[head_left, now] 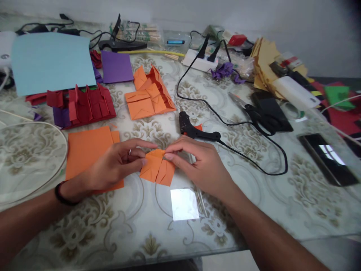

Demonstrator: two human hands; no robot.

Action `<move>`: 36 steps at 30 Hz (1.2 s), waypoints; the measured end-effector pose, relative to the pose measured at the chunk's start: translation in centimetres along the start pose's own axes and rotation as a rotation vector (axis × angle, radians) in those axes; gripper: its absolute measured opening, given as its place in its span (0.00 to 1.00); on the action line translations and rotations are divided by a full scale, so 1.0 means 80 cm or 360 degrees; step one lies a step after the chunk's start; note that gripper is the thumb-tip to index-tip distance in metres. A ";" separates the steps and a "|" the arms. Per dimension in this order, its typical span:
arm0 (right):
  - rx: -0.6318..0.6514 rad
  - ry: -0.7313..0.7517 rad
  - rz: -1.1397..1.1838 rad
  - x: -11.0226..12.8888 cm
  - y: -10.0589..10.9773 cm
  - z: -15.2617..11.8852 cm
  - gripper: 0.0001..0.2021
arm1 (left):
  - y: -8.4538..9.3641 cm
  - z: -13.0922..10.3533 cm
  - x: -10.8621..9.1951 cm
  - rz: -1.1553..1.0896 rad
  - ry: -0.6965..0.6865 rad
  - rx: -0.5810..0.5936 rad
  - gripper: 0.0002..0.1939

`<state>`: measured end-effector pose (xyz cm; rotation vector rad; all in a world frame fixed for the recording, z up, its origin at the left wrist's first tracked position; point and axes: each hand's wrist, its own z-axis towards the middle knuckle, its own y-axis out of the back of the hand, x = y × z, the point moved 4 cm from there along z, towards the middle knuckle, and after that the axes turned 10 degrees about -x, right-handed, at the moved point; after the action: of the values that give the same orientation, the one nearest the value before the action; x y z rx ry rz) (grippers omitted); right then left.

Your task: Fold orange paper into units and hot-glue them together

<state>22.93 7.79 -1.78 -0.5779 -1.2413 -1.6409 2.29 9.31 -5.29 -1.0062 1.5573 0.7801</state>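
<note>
A small folded orange paper piece [153,169] is held just above the patterned table, with creases and a slit down its middle. My left hand [115,162], wearing a ring, pinches its left edge between thumb and fingers, the index finger stretched along the top. At its upper right corner, my right hand [197,158] grips it between thumb and fingertips. Flat orange sheets [90,150] lie partly under my left hand. Behind the piece sit more folded orange paper units [141,103]. A black glue gun [194,130] lies just beyond my right hand.
Folded red paper units [91,107], a purple sheet [117,67] and a light blue sheet [53,62] are at the back left. Scissors [259,118], a phone [328,158] and a white power strip [199,60] lie to the right. The glue gun's cord loops across the table.
</note>
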 end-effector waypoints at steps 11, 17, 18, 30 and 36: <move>-0.0011 -0.0073 0.0015 0.001 0.010 0.002 0.09 | -0.001 -0.001 -0.001 0.0035 0.0008 0.0007 0.16; -0.0270 -0.0399 0.0028 -0.015 0.027 0.002 0.21 | 0.001 0.000 0.002 -0.0041 -0.0013 -0.0007 0.15; -0.0275 -0.0406 0.0013 -0.017 0.027 0.003 0.20 | 0.001 0.000 0.002 -0.0041 -0.0022 -0.0001 0.14; 0.0068 -0.0526 0.0273 -0.014 -0.012 -0.008 0.08 | -0.001 0.000 -0.002 0.0005 -0.0070 -0.0038 0.15; 0.0003 -0.0600 0.0385 -0.017 -0.021 -0.012 0.06 | -0.002 0.000 -0.003 -0.0016 -0.0085 -0.0026 0.15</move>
<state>22.15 7.52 -3.98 -1.0299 -1.3779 -1.3654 2.46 9.31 -5.04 -0.9964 1.5017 0.8076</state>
